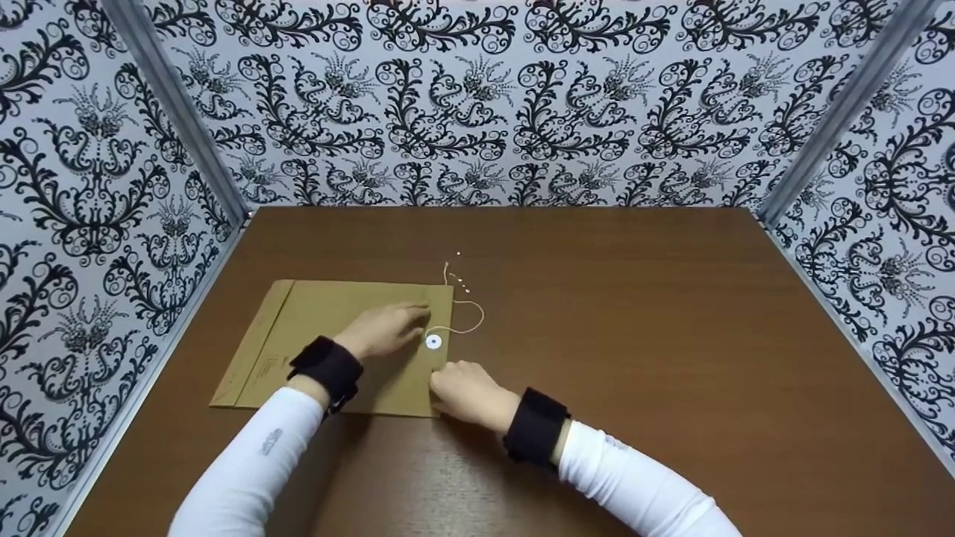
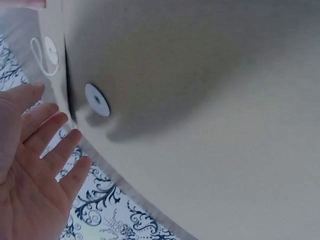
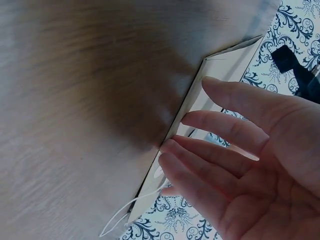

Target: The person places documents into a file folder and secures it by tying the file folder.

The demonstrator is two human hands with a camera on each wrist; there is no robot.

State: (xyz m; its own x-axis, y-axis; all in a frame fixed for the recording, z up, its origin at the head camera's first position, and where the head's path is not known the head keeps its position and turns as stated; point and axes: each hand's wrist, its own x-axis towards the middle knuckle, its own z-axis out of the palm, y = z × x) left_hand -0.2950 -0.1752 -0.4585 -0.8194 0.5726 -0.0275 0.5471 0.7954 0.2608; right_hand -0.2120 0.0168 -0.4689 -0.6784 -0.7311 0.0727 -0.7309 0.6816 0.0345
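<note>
A brown kraft string-tie envelope (image 1: pixel 328 306) lies flat on the table, its flap end to the right. In the head view a white disc (image 1: pixel 433 341) shows near that end, with a thin white string (image 1: pixel 482 313) looping past the edge. The left wrist view shows one disc (image 2: pixel 97 100) on the envelope body and another on the flap (image 2: pixel 51 50). My left hand (image 1: pixel 384 328) is over the envelope, fingers extended towards the flap. At the envelope's right edge, my right hand (image 1: pixel 470 391) touches the flap with loosely bent fingers, its thumb apart from them.
The brown wooden table (image 1: pixel 634 321) extends to the right of the envelope. Small white specks (image 1: pixel 467 290) lie beyond its far right corner. Walls with a black floral pattern (image 1: pixel 477 97) enclose the table at the back and both sides.
</note>
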